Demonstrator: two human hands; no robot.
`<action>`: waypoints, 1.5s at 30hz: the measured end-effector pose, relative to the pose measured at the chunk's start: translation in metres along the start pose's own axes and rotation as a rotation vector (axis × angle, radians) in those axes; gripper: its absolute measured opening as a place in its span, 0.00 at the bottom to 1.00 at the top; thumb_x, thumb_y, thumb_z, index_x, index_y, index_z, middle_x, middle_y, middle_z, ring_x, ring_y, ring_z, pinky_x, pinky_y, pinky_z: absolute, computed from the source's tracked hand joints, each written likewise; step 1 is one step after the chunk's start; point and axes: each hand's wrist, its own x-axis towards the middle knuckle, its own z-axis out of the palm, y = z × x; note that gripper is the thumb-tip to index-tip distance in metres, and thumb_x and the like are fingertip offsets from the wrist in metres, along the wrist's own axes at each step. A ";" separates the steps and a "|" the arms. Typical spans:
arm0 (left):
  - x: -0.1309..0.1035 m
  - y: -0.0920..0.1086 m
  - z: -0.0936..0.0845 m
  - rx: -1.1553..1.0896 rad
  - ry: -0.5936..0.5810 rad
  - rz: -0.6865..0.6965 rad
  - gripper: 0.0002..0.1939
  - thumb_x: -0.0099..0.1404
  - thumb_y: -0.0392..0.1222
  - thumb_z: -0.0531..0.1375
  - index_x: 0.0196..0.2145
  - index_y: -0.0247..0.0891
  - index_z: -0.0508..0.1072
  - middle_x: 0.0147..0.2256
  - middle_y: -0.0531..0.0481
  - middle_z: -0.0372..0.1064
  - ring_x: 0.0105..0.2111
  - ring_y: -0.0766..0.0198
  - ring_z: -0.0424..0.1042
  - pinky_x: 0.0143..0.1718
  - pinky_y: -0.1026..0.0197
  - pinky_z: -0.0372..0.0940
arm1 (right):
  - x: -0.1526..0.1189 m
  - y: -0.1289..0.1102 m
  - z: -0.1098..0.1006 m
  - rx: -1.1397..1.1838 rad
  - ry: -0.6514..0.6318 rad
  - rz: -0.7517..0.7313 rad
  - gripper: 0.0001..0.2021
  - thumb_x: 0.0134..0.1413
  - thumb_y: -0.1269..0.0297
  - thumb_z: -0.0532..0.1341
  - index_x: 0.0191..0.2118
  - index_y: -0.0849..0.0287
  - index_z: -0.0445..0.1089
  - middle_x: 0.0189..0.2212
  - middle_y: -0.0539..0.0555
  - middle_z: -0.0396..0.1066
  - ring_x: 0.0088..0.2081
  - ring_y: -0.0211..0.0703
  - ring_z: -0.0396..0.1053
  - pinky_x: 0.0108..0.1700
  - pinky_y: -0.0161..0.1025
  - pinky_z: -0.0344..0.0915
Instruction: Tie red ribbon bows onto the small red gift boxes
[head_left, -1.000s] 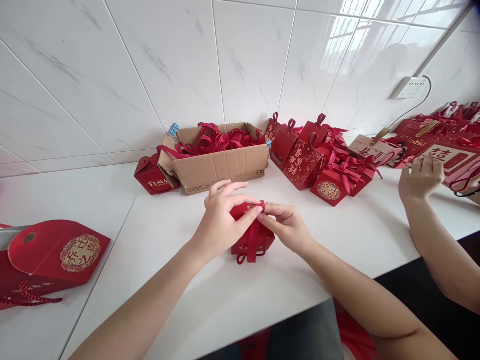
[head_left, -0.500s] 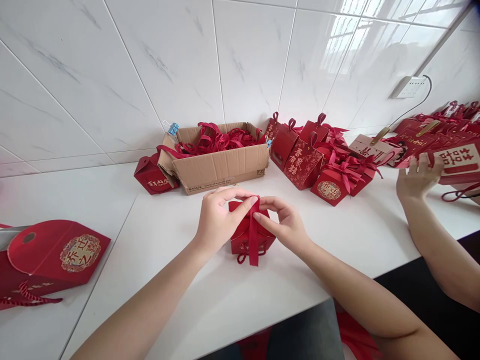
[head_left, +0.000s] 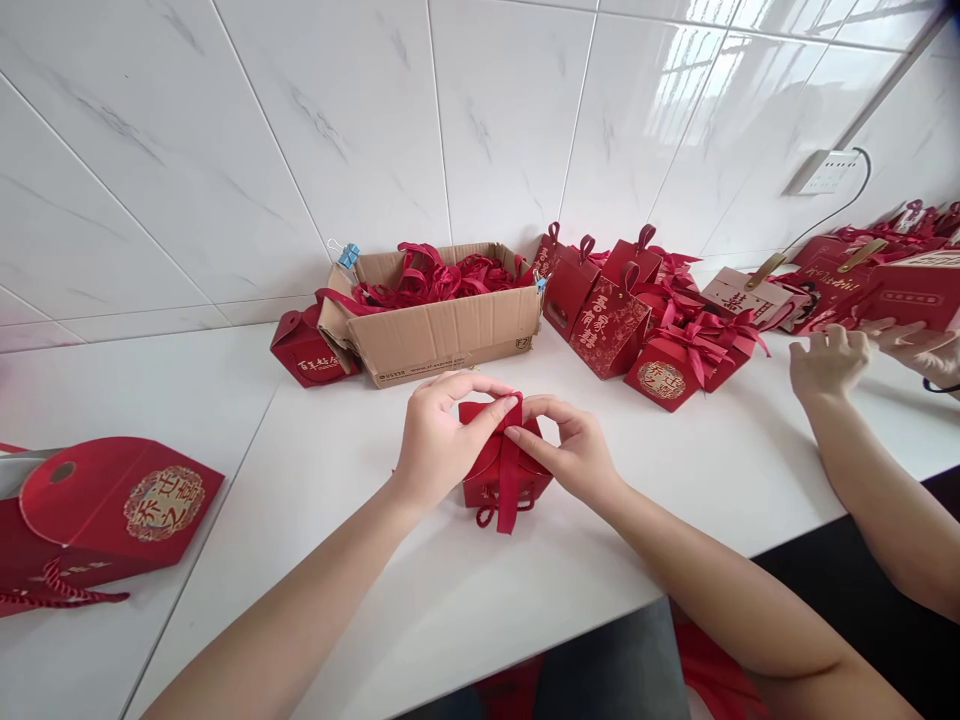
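A small red gift box [head_left: 475,487] stands on the white table in front of me, with a twisted red cord at its front. Over its top runs a red ribbon [head_left: 508,490], whose tail hangs down the front. My left hand [head_left: 442,425] pinches the ribbon between thumb and fingers at the top of the box. From the other side my right hand [head_left: 574,448] is closed on the same ribbon, thumb pressed at the crossing. My fingers hide part of the box lid.
Behind is a cardboard box [head_left: 450,335] of red ribbons, a small red box [head_left: 304,345] beside it. Finished-looking red boxes [head_left: 611,325] with bows cluster right. A large red box [head_left: 112,510] lies left. At far right a co-worker's hands [head_left: 829,365] handle a red box [head_left: 915,300].
My hands stay almost in place on the ribbon. The co-worker's red box has turned to show another side, and the co-worker's second hand now shows beneath it.
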 end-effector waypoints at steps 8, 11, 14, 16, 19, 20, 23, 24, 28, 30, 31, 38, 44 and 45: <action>0.001 0.000 -0.003 -0.043 -0.224 -0.194 0.12 0.56 0.44 0.64 0.39 0.40 0.74 0.38 0.49 0.75 0.41 0.59 0.74 0.43 0.57 0.69 | -0.002 0.003 0.000 0.000 0.019 -0.001 0.02 0.50 0.63 0.65 0.32 0.53 0.73 0.31 0.52 0.74 0.37 0.45 0.69 0.45 0.47 0.65; 0.002 -0.001 -0.005 -0.069 -0.322 -0.253 0.07 0.58 0.45 0.63 0.32 0.40 0.75 0.33 0.51 0.75 0.34 0.60 0.74 0.36 0.58 0.70 | -0.002 0.005 0.001 0.000 0.026 -0.003 0.03 0.50 0.62 0.65 0.32 0.53 0.73 0.28 0.51 0.72 0.33 0.43 0.68 0.41 0.44 0.66; 0.007 -0.003 -0.012 -0.040 -0.326 -0.224 0.09 0.56 0.47 0.64 0.32 0.40 0.75 0.32 0.51 0.75 0.34 0.60 0.73 0.36 0.59 0.69 | -0.002 0.004 0.000 -0.001 0.023 -0.007 0.03 0.51 0.62 0.64 0.32 0.53 0.72 0.28 0.51 0.71 0.32 0.42 0.66 0.40 0.43 0.66; 0.011 -0.005 -0.020 0.022 -0.384 -0.179 0.10 0.56 0.47 0.65 0.33 0.41 0.75 0.32 0.51 0.74 0.35 0.60 0.72 0.37 0.58 0.68 | -0.002 0.004 -0.001 0.010 0.014 0.002 0.03 0.53 0.62 0.63 0.31 0.54 0.72 0.30 0.51 0.73 0.33 0.42 0.66 0.40 0.43 0.65; 0.015 -0.008 -0.031 0.156 -0.489 -0.162 0.09 0.58 0.48 0.62 0.33 0.42 0.76 0.32 0.51 0.74 0.34 0.60 0.71 0.35 0.58 0.66 | -0.001 0.003 -0.002 0.086 -0.033 0.052 0.05 0.55 0.61 0.62 0.30 0.54 0.70 0.33 0.52 0.76 0.34 0.41 0.68 0.41 0.42 0.66; 0.015 -0.010 -0.033 0.194 -0.500 -0.168 0.08 0.59 0.48 0.61 0.32 0.42 0.76 0.32 0.51 0.74 0.33 0.60 0.70 0.34 0.58 0.66 | -0.001 0.003 -0.003 0.118 -0.052 0.075 0.06 0.55 0.61 0.62 0.29 0.55 0.68 0.33 0.52 0.76 0.34 0.41 0.69 0.41 0.42 0.66; 0.013 -0.013 -0.031 0.247 -0.490 -0.174 0.08 0.60 0.47 0.60 0.29 0.42 0.75 0.32 0.50 0.73 0.32 0.60 0.70 0.33 0.59 0.65 | 0.001 0.003 -0.004 0.166 -0.078 0.129 0.09 0.53 0.59 0.63 0.27 0.56 0.66 0.30 0.52 0.76 0.33 0.42 0.71 0.38 0.41 0.66; 0.012 -0.014 -0.030 0.252 -0.487 -0.171 0.09 0.60 0.47 0.59 0.28 0.41 0.74 0.32 0.50 0.73 0.32 0.60 0.70 0.33 0.58 0.65 | 0.002 0.003 -0.005 0.162 -0.076 0.141 0.10 0.52 0.58 0.64 0.26 0.56 0.65 0.29 0.52 0.75 0.33 0.42 0.71 0.37 0.41 0.66; 0.011 -0.017 -0.027 0.269 -0.477 -0.175 0.09 0.60 0.46 0.58 0.26 0.41 0.73 0.33 0.49 0.73 0.33 0.59 0.71 0.33 0.58 0.65 | 0.005 0.002 -0.008 0.159 -0.107 0.181 0.12 0.52 0.56 0.64 0.25 0.56 0.64 0.28 0.52 0.75 0.34 0.43 0.72 0.37 0.40 0.67; 0.011 -0.019 -0.027 0.266 -0.489 -0.183 0.09 0.60 0.46 0.58 0.26 0.40 0.72 0.33 0.49 0.73 0.32 0.59 0.71 0.32 0.58 0.65 | 0.006 0.001 -0.010 0.174 -0.133 0.204 0.12 0.52 0.56 0.64 0.25 0.56 0.64 0.28 0.52 0.76 0.34 0.43 0.73 0.36 0.40 0.68; 0.011 -0.020 -0.028 0.265 -0.495 -0.185 0.09 0.60 0.45 0.58 0.25 0.40 0.72 0.32 0.49 0.73 0.31 0.60 0.71 0.31 0.59 0.65 | 0.006 0.001 -0.011 0.175 -0.140 0.215 0.13 0.51 0.56 0.64 0.25 0.56 0.64 0.28 0.52 0.76 0.34 0.43 0.73 0.36 0.40 0.69; 0.010 -0.020 -0.026 0.255 -0.483 -0.151 0.08 0.59 0.44 0.59 0.25 0.40 0.72 0.31 0.49 0.72 0.29 0.60 0.71 0.28 0.59 0.65 | 0.007 -0.001 -0.015 0.178 -0.197 0.205 0.14 0.55 0.53 0.60 0.27 0.55 0.58 0.33 0.53 0.78 0.34 0.43 0.74 0.34 0.41 0.70; 0.009 -0.019 -0.026 0.267 -0.514 -0.159 0.08 0.59 0.44 0.58 0.25 0.40 0.71 0.32 0.49 0.72 0.30 0.60 0.71 0.32 0.58 0.66 | 0.007 -0.004 -0.020 0.114 -0.297 0.114 0.13 0.60 0.58 0.56 0.27 0.54 0.53 0.34 0.53 0.78 0.35 0.42 0.73 0.37 0.42 0.68; 0.009 -0.019 -0.027 0.261 -0.515 -0.156 0.09 0.59 0.44 0.58 0.24 0.40 0.71 0.32 0.49 0.72 0.30 0.60 0.71 0.31 0.58 0.66 | 0.008 -0.004 -0.021 0.106 -0.312 0.102 0.13 0.60 0.58 0.56 0.27 0.54 0.53 0.33 0.53 0.78 0.35 0.43 0.74 0.37 0.42 0.68</action>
